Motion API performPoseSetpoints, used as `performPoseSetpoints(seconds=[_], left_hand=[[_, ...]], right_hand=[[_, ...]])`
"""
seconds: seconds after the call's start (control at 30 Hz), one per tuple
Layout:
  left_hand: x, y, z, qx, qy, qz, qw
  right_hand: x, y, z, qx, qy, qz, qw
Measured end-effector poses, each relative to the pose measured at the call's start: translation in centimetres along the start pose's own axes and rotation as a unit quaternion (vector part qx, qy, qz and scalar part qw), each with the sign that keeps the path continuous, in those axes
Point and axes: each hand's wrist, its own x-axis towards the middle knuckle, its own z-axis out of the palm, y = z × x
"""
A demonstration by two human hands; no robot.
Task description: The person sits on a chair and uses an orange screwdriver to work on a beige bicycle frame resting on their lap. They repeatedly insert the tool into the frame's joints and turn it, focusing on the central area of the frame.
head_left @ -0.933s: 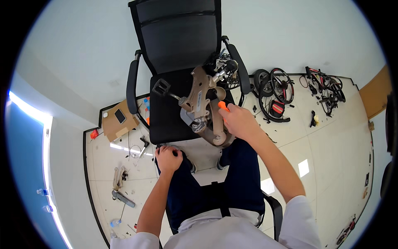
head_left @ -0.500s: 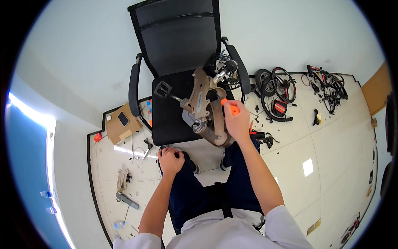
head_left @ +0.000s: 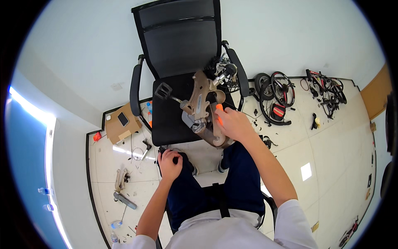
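Note:
A bronze-brown bicycle frame part lies on the seat of a black office chair. A crank with a black pedal sticks out from its left side, and a silver tube with a black end rises at its upper right. My right hand is closed round an orange-handled tool, held against the frame's right side; the tool's tip is hard to make out. My left hand rests on my left knee, fingers curled round something dark I cannot make out.
Bicycle wheels and a red-black bike frame lie along the wall at right. Left of the chair are a cardboard sheet with a phone and metal parts. Small parts are scattered over the tiled floor.
My right hand has shifted left and slightly down, and the orange handle has turned to stand more upright. My left hand stays on the knee.

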Motion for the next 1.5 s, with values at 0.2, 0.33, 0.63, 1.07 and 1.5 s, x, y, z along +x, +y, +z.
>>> performPoseSetpoints(seconds=[0.2,0.33,0.63,1.07,1.5], left_hand=[[-4.7,2.6,-4.9,-0.139,-0.166,-0.037,0.975],[-5.2,2.7,-5.2,-0.093,-0.181,-0.028,0.979],[-4.3,3.2,-5.7,-0.031,-0.215,-0.002,0.976],[-3.7,3.0,-6.0,-0.050,-0.241,-0.027,0.969],[-3.6,3.4,-6.2,-0.049,-0.246,-0.028,0.968]], right_hand=[[-1.1,-0.4,0.1,0.066,0.042,0.073,0.994],[-0.8,-1.2,0.3,0.070,0.051,0.109,0.990],[-2.3,-4.0,1.4,0.116,0.077,0.123,0.983],[0.0,-7.8,7.9,0.072,0.007,0.096,0.993],[0.4,-8.0,8.1,0.089,0.020,0.105,0.990]])
